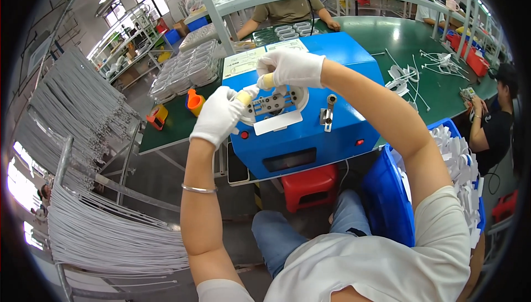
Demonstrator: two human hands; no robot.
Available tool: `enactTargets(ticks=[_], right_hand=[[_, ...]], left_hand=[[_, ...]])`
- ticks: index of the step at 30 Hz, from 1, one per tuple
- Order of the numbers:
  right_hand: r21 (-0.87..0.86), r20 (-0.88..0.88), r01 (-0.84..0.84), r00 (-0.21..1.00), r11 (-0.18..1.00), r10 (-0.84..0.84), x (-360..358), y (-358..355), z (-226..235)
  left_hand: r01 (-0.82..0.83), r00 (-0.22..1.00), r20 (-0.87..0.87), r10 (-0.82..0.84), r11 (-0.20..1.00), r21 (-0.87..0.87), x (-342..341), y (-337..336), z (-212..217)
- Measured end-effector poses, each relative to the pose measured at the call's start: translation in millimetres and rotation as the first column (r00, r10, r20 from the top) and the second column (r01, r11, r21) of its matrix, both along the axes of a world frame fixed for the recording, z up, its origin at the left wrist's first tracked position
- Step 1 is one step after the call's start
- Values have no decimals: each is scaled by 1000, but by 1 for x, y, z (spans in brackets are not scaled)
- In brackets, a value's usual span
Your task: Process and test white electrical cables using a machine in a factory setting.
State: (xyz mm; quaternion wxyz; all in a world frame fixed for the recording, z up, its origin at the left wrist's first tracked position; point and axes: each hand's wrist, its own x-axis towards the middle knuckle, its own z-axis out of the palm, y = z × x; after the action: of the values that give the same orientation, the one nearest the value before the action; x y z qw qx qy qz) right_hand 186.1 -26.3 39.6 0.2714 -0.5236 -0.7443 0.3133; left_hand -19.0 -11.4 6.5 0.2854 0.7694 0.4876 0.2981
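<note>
Both of my hands wear white gloves with yellow wraps on the fingers. They meet over a blue bench machine (343, 119) with a slotted metal fixture (274, 103) on top. My left hand (218, 115) is at the fixture's left end, fingers pressed together. My right hand (293, 69) bends down from above it, its fingers closed in a pinch close to the left fingertips. Whatever is between the fingers is too small or hidden to make out. A white plate (278, 122) slopes along the fixture's front, and a metal crank-like post (328, 113) stands to its right.
Bundles of white cables (110, 230) hang on a rack at left. A blue bin (390, 197) of white pieces stands at my right, a red stool (311, 187) under the machine. Clear trays (188, 70) and an orange tape dispenser (194, 102) are on the green table. Co-workers sit opposite and at right.
</note>
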Motion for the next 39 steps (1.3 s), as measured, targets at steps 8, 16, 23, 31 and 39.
enactTargets(ticks=[8, 16, 23, 31, 39], right_hand=[[403, -186, -38, 975, 914, 123, 7, -15, 1], [666, -219, 418, 901, 618, -374, 175, -25, -39], [359, 232, 933, -107, -17, -967, 319, -146, -179], [350, 505, 933, -259, -78, -823, 396, -268, -287], [304, -621, 813, 565, 497, -543, 263, -224, -130]], left_hand=[[-25, 688, 717, 107, 992, -124, -7, -26, 6], [-74, 878, 473, -74, 955, 287, -50, -85, 21], [-142, 950, 293, 113, 987, 80, -100, -82, -31], [-111, 962, 259, 84, 990, 91, -84, -79, -35], [192, 869, 408, -280, 951, 244, 11, -100, -44]])
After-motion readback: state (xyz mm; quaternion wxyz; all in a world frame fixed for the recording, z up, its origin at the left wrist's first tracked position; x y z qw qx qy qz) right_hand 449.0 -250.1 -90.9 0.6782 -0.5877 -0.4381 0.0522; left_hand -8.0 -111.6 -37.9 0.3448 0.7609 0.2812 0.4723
